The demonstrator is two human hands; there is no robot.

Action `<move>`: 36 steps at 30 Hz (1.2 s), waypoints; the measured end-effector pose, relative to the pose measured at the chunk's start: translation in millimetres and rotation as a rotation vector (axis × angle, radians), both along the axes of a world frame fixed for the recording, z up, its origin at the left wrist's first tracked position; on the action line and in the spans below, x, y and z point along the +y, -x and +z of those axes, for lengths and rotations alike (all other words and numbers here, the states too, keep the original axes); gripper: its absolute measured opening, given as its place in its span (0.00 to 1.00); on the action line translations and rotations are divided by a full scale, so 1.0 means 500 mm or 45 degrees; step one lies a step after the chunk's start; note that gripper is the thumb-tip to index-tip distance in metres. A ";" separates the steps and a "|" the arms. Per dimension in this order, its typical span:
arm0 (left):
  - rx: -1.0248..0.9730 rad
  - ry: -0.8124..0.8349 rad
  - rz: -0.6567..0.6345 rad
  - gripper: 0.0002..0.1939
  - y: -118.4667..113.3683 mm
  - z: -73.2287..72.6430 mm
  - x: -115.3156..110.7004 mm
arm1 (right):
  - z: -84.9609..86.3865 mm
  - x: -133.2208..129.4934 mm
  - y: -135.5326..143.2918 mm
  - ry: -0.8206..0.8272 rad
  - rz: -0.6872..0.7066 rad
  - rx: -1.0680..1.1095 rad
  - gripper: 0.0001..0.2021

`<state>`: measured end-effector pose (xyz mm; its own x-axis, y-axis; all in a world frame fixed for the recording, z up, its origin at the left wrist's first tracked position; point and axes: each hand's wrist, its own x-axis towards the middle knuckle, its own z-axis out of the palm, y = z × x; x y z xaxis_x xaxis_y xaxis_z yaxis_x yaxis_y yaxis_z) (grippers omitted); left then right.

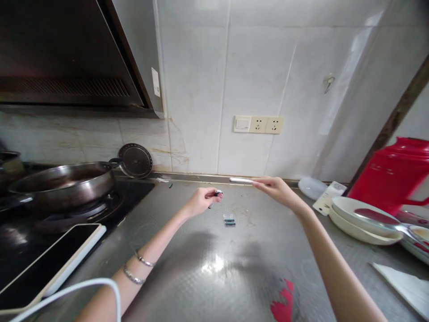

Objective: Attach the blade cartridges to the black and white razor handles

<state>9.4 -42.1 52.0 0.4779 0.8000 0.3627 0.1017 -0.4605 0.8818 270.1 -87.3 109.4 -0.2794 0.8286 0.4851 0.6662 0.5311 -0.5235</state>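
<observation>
My left hand (202, 201) is closed above the metal counter (187, 277), pinching a small black and white item (218, 193) whose exact kind is too small to tell. To its right, my right hand (275, 190) grips one end of a thin white stick-like object (241, 180), which points left toward the wall side of the left hand. On the counter between and below both hands lies a small clear pack with dark green strips (229, 220). The two held items are apart.
A steel pan (67, 185) sits on the stove at left, near a tablet-like device (50, 264) and a white cable (100, 281). Stacked bowls (362, 223), a red jug (392, 174) and a white card (330, 198) stand at right. A red patch (284, 304) marks the front.
</observation>
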 end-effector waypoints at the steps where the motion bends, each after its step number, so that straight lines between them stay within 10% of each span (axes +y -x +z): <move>1: 0.003 -0.019 0.002 0.06 -0.002 -0.001 -0.002 | 0.007 -0.010 0.013 0.011 0.021 -0.012 0.20; 36: -0.008 -0.094 -0.034 0.11 -0.019 -0.006 -0.015 | -0.002 -0.016 0.045 0.032 0.095 -0.023 0.19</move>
